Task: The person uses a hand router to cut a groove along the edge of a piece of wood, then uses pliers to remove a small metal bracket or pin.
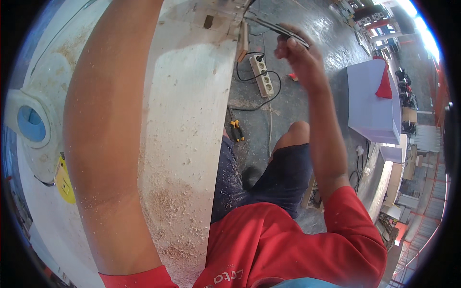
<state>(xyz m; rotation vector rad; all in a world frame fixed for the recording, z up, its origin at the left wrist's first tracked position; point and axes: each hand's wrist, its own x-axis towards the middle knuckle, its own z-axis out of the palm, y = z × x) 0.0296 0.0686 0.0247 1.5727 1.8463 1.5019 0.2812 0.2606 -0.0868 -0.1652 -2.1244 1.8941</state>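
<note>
One glossy grey concrete floor (290, 104) spreads beside a broad, smooth white surface (187, 110). The bare left arm (108, 120) stretches along the surface; the left hand is out of view, its grip impossible to tell. Over the floor beside the surface, the right hand (303, 58) is raised, its grip pinching a slim dark metal tool (272, 27), long and straight. Below lie an oblong white plastic power strip (262, 77) with round sockets and yellow-and-black-handled pliers (237, 130). Crumbly tan sawdust (173, 206) speckles the surface
</note>
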